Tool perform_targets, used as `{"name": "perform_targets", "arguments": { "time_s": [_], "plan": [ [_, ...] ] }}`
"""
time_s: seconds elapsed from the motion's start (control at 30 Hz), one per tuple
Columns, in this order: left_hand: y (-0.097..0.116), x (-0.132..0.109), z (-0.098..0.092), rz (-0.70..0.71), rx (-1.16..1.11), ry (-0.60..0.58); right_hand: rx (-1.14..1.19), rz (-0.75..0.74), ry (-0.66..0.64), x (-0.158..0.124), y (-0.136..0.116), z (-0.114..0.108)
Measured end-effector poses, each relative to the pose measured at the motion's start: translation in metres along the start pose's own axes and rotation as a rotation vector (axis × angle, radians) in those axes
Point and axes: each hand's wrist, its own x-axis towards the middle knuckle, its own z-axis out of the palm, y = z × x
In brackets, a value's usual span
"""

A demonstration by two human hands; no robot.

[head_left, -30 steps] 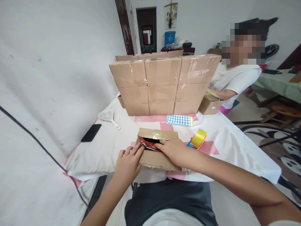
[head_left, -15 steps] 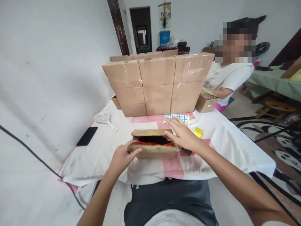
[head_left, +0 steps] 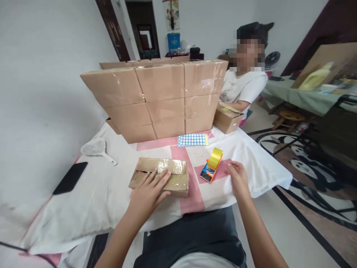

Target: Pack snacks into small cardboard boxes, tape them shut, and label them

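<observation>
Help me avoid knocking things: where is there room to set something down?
Bare white cloth lies between the black rectangular slab and left hand, and right of the right hand. Crowded: the middle, with the brown cardboard box, orange dispenser of yellow tape and blue-gridded sheet.

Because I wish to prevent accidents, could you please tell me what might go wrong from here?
The left hand rests on the small brown cardboard box, whose top flaps show a gap and could spring open if released. The right hand is close to the orange-and-blue dispenser with yellow tape and might knock it.
</observation>
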Motion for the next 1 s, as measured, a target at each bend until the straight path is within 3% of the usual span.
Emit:
{"name": "perform_targets", "arguments": {
  "time_s": [0.1, 0.17, 0.27, 0.37, 0.43, 0.5, 0.63, 0.73, 0.87, 1.0],
  "plan": [
    [0.009, 0.02, 0.005, -0.118, 0.005, -0.042, 0.077, 0.094, -0.331, 0.011, 0.025, 0.015],
    [0.017, 0.036, 0.006, -0.18, 0.02, -0.066, 0.051, 0.061, -0.398, 0.018, 0.029, 0.031],
    [0.024, 0.05, 0.007, -0.227, 0.036, -0.04, 0.01, -0.018, -0.356, 0.023, 0.026, 0.046],
    [0.031, 0.044, 0.007, -0.129, -0.033, 0.086, -0.009, -0.114, -0.315, 0.016, 0.02, 0.045],
    [0.044, 0.033, 0.009, -0.033, -0.168, 0.2, 0.022, -0.158, -0.308, 0.001, 0.016, 0.039],
    [0.068, 0.025, 0.014, -0.037, -0.35, 0.274, 0.102, -0.182, -0.328, -0.02, 0.009, 0.031],
    [0.126, 0.026, 0.028, -0.237, -0.739, 0.125, 0.213, -0.27, -0.42, -0.064, -0.012, 0.019],
    [0.154, 0.035, 0.039, -0.305, -0.988, 0.05, 0.191, -0.308, -0.467, -0.08, -0.022, 0.017],
    [0.16, 0.043, 0.05, -0.434, -1.273, 0.033, 0.104, -0.324, -0.379, -0.078, -0.017, 0.021],
    [0.156, 0.04, 0.046, -0.468, -1.335, 0.012, 0.001, -0.407, -0.219, -0.067, -0.001, 0.024]
  ]
}}
